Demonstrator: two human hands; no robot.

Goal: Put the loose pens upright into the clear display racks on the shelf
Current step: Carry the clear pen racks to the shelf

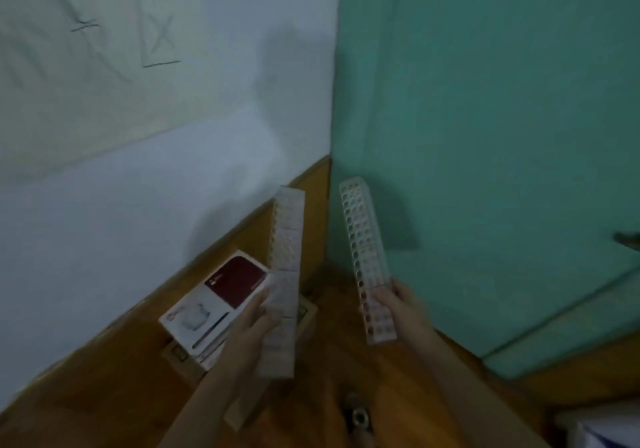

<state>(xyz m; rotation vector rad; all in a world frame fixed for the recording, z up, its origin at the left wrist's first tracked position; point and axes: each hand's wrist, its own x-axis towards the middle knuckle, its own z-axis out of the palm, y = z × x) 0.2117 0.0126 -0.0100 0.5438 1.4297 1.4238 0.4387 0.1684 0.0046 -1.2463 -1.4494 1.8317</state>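
I hold two long clear display racks with rows of round holes, one in each hand, both raised above the wooden floor. My left hand (258, 323) grips the left rack (285, 257) near its lower half; that rack points up toward the wall corner. My right hand (398, 304) grips the right rack (363, 250) close to its lower end, with its holed face turned to me. No pens are in view and the holes look empty. The picture is blurred.
A white and dark red box (214, 305) lies on other flat boxes on the wooden floor (391, 388) by the white wall (138, 188). A green wall or door (485, 136) stands at right. A small dark object (358, 413) lies low between my arms.
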